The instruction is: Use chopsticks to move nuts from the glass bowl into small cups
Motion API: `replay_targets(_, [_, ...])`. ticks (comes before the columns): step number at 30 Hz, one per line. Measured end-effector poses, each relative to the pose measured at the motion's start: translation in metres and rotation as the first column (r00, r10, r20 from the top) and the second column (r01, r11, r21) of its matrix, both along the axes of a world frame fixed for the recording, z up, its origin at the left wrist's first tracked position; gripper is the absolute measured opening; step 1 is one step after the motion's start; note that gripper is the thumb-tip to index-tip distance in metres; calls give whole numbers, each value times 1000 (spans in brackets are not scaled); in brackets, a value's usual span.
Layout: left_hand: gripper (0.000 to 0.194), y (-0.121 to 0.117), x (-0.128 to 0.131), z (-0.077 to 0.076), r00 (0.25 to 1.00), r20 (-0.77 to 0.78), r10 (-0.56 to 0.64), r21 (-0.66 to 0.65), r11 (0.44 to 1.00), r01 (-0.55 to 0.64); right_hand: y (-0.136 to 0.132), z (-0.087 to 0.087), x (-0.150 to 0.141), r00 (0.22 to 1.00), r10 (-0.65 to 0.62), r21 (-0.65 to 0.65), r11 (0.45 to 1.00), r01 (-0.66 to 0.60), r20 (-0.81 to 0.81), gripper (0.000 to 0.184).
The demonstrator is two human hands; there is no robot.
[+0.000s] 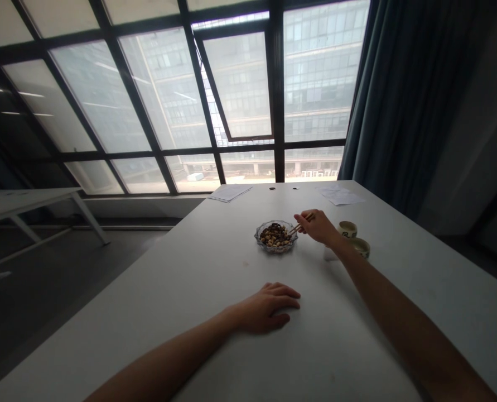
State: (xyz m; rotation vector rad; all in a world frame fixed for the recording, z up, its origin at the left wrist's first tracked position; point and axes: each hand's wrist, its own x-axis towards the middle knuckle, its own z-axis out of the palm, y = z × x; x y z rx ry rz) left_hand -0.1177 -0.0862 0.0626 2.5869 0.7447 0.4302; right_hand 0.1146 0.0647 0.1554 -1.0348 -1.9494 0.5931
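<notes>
My right hand (317, 226) grips a pair of chopsticks (295, 228), their tips down at the right side of a clear glass dish (258, 241). In the dish lies a heap of nuts or dried pieces (274, 235), pale and dark brown mixed; their exact kind is too small to tell. Whether the chopsticks pinch a piece cannot be made out. Flat on the white table, nearer to me than the dish, rests my left hand (269, 308), fingers stretched out and holding nothing. Just beyond my right wrist stand two small ceramic bowls, one farther (347, 228) and one nearer (362, 247), partly hidden by my forearm.
Papers lie on the white table (181, 285) at the far left (230, 192) and far right (341, 195). Between them is a small dark round object (272, 188). A whitish item (330, 254) sits under my right wrist. Dark curtains (399, 111) hang at right; another table (26, 201) stands at left.
</notes>
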Motion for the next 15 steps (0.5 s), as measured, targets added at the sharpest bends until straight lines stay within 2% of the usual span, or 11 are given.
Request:
replay_targets(10, [37, 0, 2, 2, 1000, -8, 1, -1, 1000, -1, 27, -36, -7, 996, 34, -54, 998, -38, -83, 47])
replay_targets(15, [39, 0, 1, 3, 1000, -11, -2, 0, 1000, 2, 31, -43, -9, 995, -6, -28, 1000, 4, -95, 47])
